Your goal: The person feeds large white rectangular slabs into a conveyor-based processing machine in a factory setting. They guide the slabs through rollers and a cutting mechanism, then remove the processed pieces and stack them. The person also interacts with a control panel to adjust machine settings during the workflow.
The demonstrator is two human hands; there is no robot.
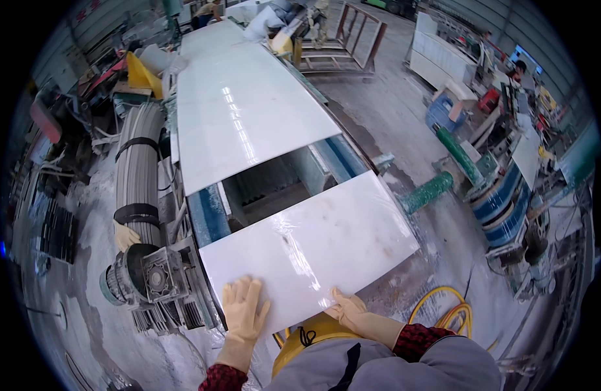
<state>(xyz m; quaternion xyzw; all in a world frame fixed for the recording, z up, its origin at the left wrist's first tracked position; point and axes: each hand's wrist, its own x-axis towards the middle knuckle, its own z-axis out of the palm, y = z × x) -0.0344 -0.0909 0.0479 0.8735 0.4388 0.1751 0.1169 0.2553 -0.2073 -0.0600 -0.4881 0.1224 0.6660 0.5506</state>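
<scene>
A glossy white stone slab (313,241) with faint marks lies across the near end of a long machine bed. My left hand (244,313), in a cream rubber glove, rests with fingers spread flat on the slab's near left corner. At the near edge, further right, my right hand (350,311) in a matching glove grips the slab's rim; part of its fingers is hidden there. Beyond an open gap in the bed, a larger white slab (248,104) lies flat, its surface reflecting the overhead lights.
Blue belts (209,215) flank the gap. Left of the bed stand a motor (128,277) and a strapped grey bellows-like roll (139,163), with a loose glove (126,236) between them. A coiled yellow hose (454,313) and green rollers (431,191) are at right. People work far off.
</scene>
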